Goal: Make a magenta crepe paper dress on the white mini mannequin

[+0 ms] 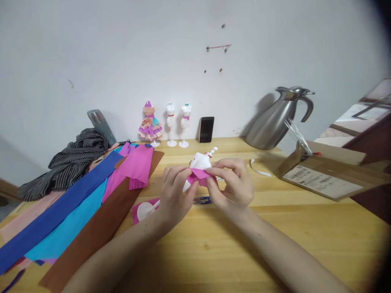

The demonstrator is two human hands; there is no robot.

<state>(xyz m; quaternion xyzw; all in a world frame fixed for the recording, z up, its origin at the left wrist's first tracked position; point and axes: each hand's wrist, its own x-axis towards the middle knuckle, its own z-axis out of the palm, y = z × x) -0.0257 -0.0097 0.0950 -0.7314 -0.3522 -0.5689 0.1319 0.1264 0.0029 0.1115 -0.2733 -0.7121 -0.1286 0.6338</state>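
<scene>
A small white mannequin point(200, 160) lies tilted between my hands, its knobbed neck pointing up and right. Around its waist runs a pink paper strip point(199, 175). My left hand point(177, 191) pinches the strip's left end against the body. On the other side, the thumb and fingertips of my right hand point(233, 183) are closed on the strip's right end. The mannequin's round base point(144, 211) shows left of my left wrist, over another pink piece. Blue-handled thread snips point(203, 200) lie on the table behind my hands, partly covered.
Coloured paper strips point(70, 219) and a striped cloth point(76, 158) cover the left side. A dressed mannequin point(149, 124), two bare-skirted mannequins point(170, 122) and a phone point(206, 130) stand by the wall. A steel jug point(271, 122), a white curl point(259, 171) and a cardboard box point(324, 179) are right.
</scene>
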